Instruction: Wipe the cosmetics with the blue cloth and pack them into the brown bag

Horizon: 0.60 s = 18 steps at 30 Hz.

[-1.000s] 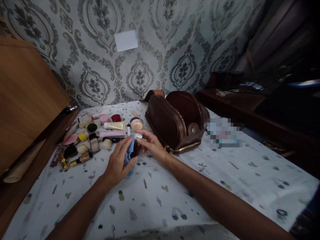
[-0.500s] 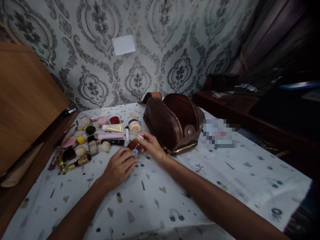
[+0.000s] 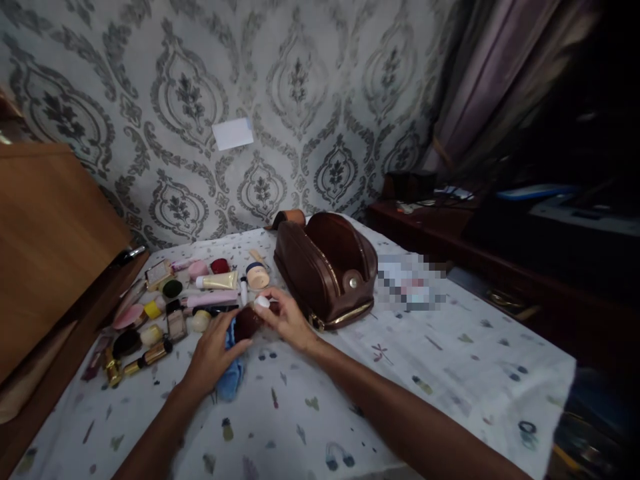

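Between my hands is a small dark-brown bottle (image 3: 246,324) with a white cap (image 3: 262,303). My left hand (image 3: 214,345) is closed around the bottle's body with a blue cloth (image 3: 230,381), which hangs down below the fingers. My right hand (image 3: 287,321) pinches the bottle's capped end. Blur hides the bottle's details. Just behind the hands stands a jar with a dark lid (image 3: 257,275), beside a small white tube (image 3: 244,291). To the right sits a brown leather toiletry bag (image 3: 305,280), its top unzipped and gaping.
Several cosmetics spread at the left, among them a cream tube (image 3: 217,281), a foundation bottle (image 3: 176,321) and a gold-and-black tube (image 3: 148,357). A pixelated item (image 3: 410,281) lies right of the bag. A wooden panel (image 3: 55,247) borders the patterned tablecloth (image 3: 310,427) on the left.
The blue cloth, mostly hidden in my left hand before, now hangs open beside the bottle. The white cap shows more clearly at my right fingers. The camera view has shifted.
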Each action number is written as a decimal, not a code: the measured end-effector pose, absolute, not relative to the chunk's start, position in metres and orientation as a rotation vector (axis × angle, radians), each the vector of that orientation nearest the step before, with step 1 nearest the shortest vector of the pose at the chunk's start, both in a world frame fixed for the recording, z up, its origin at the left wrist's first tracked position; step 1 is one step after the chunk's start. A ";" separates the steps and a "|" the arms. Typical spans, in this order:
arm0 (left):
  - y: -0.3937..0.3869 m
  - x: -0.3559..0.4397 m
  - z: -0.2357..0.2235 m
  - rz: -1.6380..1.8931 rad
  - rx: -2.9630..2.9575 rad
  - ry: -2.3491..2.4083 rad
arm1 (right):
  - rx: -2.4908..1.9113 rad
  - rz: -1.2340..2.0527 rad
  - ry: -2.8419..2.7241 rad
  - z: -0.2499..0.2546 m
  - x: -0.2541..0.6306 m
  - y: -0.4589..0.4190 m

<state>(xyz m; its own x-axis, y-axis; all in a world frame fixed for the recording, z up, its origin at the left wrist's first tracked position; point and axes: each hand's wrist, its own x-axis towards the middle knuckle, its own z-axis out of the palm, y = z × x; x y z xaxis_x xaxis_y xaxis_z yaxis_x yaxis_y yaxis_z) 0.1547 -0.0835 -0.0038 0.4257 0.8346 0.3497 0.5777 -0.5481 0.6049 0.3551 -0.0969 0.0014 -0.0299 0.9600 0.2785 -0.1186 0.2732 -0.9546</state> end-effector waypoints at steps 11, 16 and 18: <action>-0.080 0.186 0.039 0.872 1.456 1.107 | -0.902 0.484 -1.526 0.068 0.379 -0.120; -0.080 0.229 0.073 0.881 1.359 1.011 | -0.928 0.331 -1.552 0.104 0.415 -0.129; -0.080 0.252 0.085 0.892 1.315 1.028 | -0.941 0.309 -1.517 0.115 0.432 -0.128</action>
